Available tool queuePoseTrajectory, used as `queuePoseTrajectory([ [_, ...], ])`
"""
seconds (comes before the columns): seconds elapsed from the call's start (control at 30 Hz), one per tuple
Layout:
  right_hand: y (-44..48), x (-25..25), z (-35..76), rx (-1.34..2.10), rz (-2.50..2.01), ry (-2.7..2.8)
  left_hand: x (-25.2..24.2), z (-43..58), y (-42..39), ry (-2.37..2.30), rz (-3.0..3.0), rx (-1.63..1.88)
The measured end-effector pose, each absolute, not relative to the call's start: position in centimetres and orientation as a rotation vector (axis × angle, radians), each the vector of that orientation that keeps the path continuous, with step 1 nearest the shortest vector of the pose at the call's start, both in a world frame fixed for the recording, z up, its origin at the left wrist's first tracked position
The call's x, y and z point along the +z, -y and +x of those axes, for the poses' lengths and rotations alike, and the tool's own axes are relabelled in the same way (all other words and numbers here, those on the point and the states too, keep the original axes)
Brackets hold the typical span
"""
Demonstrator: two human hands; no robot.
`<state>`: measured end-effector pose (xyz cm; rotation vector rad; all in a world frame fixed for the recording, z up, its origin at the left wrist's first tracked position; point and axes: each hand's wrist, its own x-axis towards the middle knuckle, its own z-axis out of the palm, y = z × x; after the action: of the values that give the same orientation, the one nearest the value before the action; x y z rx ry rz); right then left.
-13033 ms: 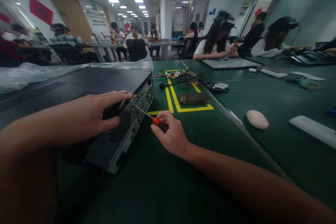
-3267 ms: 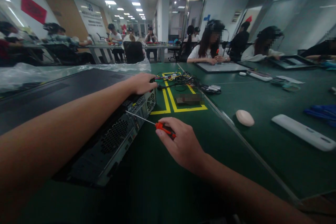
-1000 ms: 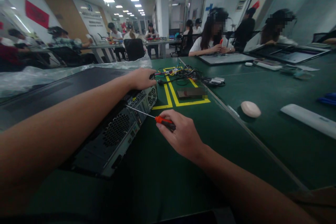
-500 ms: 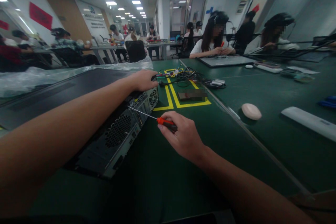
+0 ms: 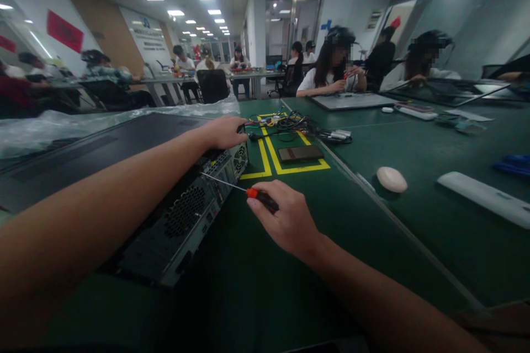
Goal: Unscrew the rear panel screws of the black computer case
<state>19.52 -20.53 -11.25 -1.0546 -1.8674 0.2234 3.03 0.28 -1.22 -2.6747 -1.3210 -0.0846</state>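
Note:
A black desktop computer case lies on the green table at the left, its back panel with vents and ports facing me. My left hand reaches across the top and grips the case's far corner, fingers and thumb bent at the edge. In my right hand is a screwdriver with an orange and black handle, fingers closed around it. Its thin shaft points left, and the tip meets the back panel near the upper edge, below my left forearm. What exactly the tip touches is too small to tell.
Bundled cables lie beyond the case, near a phone inside yellow tape. Clear plastic wrap spreads behind the case. A pale oval object and a long white object lie rightward. Other people sit across the table.
The view has tilted slightly upward and shifted. Both hands keep their places, with the screwdriver tip still at the back panel. A person opposite has raised their hands.

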Motion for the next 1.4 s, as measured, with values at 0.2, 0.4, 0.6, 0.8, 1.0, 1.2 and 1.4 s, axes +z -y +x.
queuePoseTrajectory([
  [0.2,20.61,-11.15,19.22,0.253,-1.049,1.877,-1.17,3.08,-0.27,1.309,-2.672,-0.071],
  [0.4,20.44,-11.66,19.23,0.281,-1.067,1.860,-1.18,3.16,-0.23,1.337,-2.671,-0.069],
  [0.6,20.37,-11.67,19.31,0.281,-1.049,1.872,-1.26,3.13,-0.36,1.330,-2.662,-0.077],
  [0.8,20.28,-11.71,19.35,0.282,-1.050,1.876,-1.32,3.12,-0.38,1.321,-2.670,-0.081],
  [1.0,20.30,-11.69,19.36,0.277,-1.055,1.875,-1.21,3.16,-0.21,1.335,-2.669,-0.067],
  [1.2,20.46,-11.41,19.48,0.275,-1.067,1.885,-1.11,3.20,-0.04,1.321,-2.684,-0.076],
  [1.4,20.58,-11.10,19.43,0.285,-1.099,1.893,-1.28,3.11,-0.33,1.322,-2.687,-0.102],
])
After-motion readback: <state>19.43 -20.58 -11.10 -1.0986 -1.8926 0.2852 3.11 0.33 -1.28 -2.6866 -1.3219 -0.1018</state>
